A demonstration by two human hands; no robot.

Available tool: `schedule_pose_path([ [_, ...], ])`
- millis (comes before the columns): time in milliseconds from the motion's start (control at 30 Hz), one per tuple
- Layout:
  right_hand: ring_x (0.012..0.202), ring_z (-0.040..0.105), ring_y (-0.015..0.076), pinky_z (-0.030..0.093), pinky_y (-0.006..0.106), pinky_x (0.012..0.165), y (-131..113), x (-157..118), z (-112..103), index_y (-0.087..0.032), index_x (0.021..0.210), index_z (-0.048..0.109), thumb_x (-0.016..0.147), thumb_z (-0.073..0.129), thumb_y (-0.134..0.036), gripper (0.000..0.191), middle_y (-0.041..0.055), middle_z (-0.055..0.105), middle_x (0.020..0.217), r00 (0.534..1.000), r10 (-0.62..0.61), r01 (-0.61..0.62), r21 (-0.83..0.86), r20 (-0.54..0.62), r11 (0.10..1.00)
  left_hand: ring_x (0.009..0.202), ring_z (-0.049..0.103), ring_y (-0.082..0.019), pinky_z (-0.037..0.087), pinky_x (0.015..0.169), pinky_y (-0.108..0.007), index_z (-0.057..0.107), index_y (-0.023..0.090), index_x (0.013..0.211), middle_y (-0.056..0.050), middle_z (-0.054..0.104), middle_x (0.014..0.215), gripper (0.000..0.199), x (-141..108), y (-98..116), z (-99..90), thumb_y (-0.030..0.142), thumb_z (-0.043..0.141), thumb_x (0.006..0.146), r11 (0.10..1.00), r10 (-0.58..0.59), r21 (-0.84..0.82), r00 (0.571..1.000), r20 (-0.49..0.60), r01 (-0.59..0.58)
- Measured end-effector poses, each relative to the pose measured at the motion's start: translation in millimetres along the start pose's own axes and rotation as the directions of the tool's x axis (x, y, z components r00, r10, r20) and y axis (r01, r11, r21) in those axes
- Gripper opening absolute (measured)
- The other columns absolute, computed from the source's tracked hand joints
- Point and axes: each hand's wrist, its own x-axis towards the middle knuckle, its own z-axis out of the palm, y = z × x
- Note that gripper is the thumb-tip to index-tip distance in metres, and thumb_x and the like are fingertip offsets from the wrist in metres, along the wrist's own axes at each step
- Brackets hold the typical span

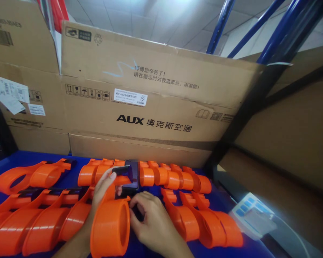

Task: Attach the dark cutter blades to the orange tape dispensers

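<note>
Fingers (113,175) of the left hand (101,187) are holding an orange ring (104,229), likely light, stiff and best held by its handle (109,194), over a blue table (218,197); the right hand (153,218) is curling nearby, grip unclear.

Workshop, blue metal rack (220,27), cardboard panels (164,107), rows of matching orange parts (47,229)

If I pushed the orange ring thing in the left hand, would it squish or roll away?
The orange piece would probably stay stiff: its ring looks smooth and neatly round in the left hand. It's likely light for its size, being hollow. It might rock rather than roll far, since an arm sticks out.
</note>
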Motion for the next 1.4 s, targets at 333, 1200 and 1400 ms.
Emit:
schedule_pose_path([
  [333, 0.076, 0.066, 0.0194, 0.053, 0.028, 0.065, 14.7, -2.8, -5.1, -0.022, 0.141, 0.055, 0.094, 0.065, -0.029, 0.048, 0.0053, 0.07, 0.094, 0.934, 0.017, 0.035, 0.141, -0.356, 0.989, 0.053, 0.053, -0.011, 0.042, 0.048, -0.019, 0.064, 0.021, 0.118, 0.003, 0.061, 0.066, 0.048, -27.2, -13.5, 12.9, 0.044, 0.081, 0.079, 0.978, 0.1, 0.166, 0.982, 0.162, -0.127],
  [1200, 0.09, 0.07, 0.0276, 0.062, 0.045, 0.083, 29.6, -1.0, -1.4, -0.019, 0.152, 0.05, 0.098, 0.052, -0.017, 0.054, 0.0128, 0.074, 0.104, 0.897, -0.283, 0.259, -0.115, -0.34, 0.959, 0.042, 0.037, -0.003, 0.034, 0.042, -0.016, 0.064, 0.022, 0.11, 0.007, 0.057, 0.064, 0.045, -27.7, -22.7, 15.1, 0.041, 0.086, 0.077, 0.973, -0.036, 0.23, 0.964, 0.265, -0.027],
  [1400, 0.096, 0.071, 0.029, 0.062, 0.046, 0.087, 28.7, -1.0, -3.0, -0.02, 0.156, 0.045, 0.1, 0.049, -0.017, 0.056, 0.0144, 0.074, 0.112, 0.899, -0.299, 0.267, -0.141, -0.319, 0.953, 0.041, 0.038, -0.003, 0.035, 0.041, -0.016, 0.065, 0.022, 0.108, 0.007, 0.058, 0.065, 0.042, -28.1, -20.5, 16.7, 0.04, 0.086, 0.077, 0.972, -0.014, 0.228, 0.96, 0.281, -0.053],
])
